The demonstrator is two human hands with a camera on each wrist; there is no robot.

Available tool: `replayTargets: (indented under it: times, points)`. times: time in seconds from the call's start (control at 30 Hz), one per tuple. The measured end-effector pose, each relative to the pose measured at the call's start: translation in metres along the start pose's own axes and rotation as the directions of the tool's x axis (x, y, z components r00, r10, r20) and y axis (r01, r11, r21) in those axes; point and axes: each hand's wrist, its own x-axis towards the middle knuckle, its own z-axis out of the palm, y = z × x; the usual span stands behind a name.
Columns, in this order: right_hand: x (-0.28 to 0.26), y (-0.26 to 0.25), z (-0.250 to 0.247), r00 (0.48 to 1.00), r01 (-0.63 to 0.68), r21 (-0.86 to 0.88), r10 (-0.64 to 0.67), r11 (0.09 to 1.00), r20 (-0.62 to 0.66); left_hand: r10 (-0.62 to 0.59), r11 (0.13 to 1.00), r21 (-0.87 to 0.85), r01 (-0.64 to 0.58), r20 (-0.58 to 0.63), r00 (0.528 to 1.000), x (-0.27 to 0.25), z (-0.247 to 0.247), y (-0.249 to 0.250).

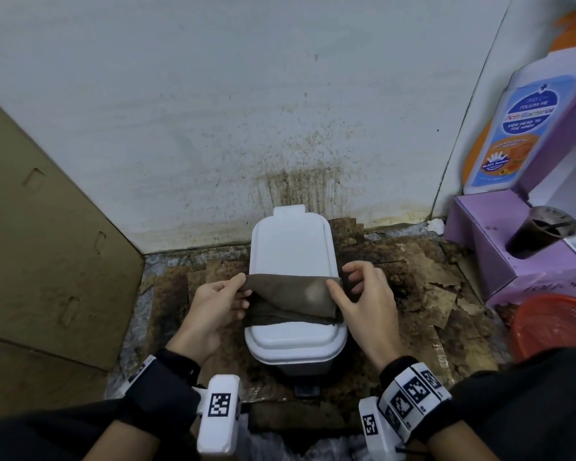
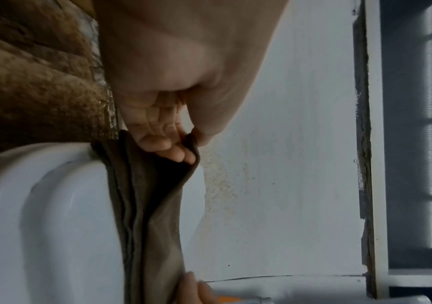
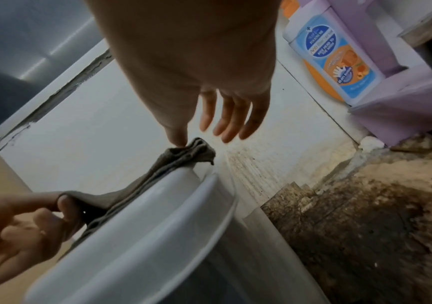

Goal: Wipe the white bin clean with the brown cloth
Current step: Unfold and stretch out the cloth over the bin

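Wall [image 1: 213, 111]: white, matte, speckled with brown splashes that run down in streaks just behind the bin.
Floor [image 1: 423, 294]: covered with stained, peeling brown sheets, rough and flaky.
Cardboard [image 1: 47, 244]: a large flat tan panel, leaning at the left.
White bin [image 1: 293, 247]: smooth hard plastic, rounded corners, closed lid with a small tab at the back; it stands on the floor against the wall, directly in front of the person.
Brown cloth [image 1: 293, 302]: soft, thin fabric, folded in several layers, lying across the front part of the lid, with one paler patch in the middle.
Left hand [image 1: 213, 311]: it pinches the left edge of the cloth between thumb and fingers (the left wrist view shows this clearly).
Right hand [image 1: 363, 294]: the thumb presses on the right edge of the cloth, the other fingers spread out loosely; nothing is grasped.
Progress: I judge the wiping is at an early stage, the cloth is only being arranged. The lid looks fairly clean already; the sides and the dark pedal are not yet touched.
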Motion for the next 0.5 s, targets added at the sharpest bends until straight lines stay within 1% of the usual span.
replayTargets:
  times: [0.07,0.1,0.17,0.23,0.3,0.4,0.43,0.5]
  points:
    - [-0.004,-0.006,-0.003,0.996,0.02,-0.087,-0.028,0.996,-0.082,0.01,0.999,0.034,-0.01,-0.005,1.0,0.0,-0.001,-0.002]
    - [-0.005,-0.009,-0.004,0.996,0.007,-0.135,-0.02,0.991,-0.092,0.033,0.997,0.068,-0.032,-0.012,0.999,0.0,0.0,-0.003]
    - [-0.008,-0.014,-0.005,0.998,-0.057,-0.21,0.05,0.976,-0.041,0.083,0.988,0.133,-0.079,-0.021,0.996,-0.001,0.001,-0.005]
    - [-0.01,-0.016,-0.005,0.994,-0.101,-0.228,0.105,0.968,0.005,0.112,0.978,0.178,-0.106,-0.021,0.994,-0.003,0.001,-0.007]
    - [-0.012,-0.018,-0.004,0.994,-0.101,-0.236,0.105,0.967,0.004,0.146,0.963,0.231,-0.139,-0.014,0.989,-0.006,0.002,-0.007]
    - [-0.015,-0.023,-0.003,0.995,-0.095,-0.263,0.1,0.96,0.005,0.229,0.923,0.319,-0.216,-0.003,0.974,-0.008,0.003,-0.008]
    - [-0.016,-0.024,-0.003,0.995,-0.098,-0.27,0.103,0.958,0.006,0.232,0.921,0.321,-0.222,0.006,0.973,-0.009,0.004,-0.007]
    - [-0.017,-0.026,-0.002,0.993,-0.113,-0.27,0.12,0.956,0.011,0.186,0.95,0.248,-0.191,0.041,0.982,-0.012,0.008,-0.004]
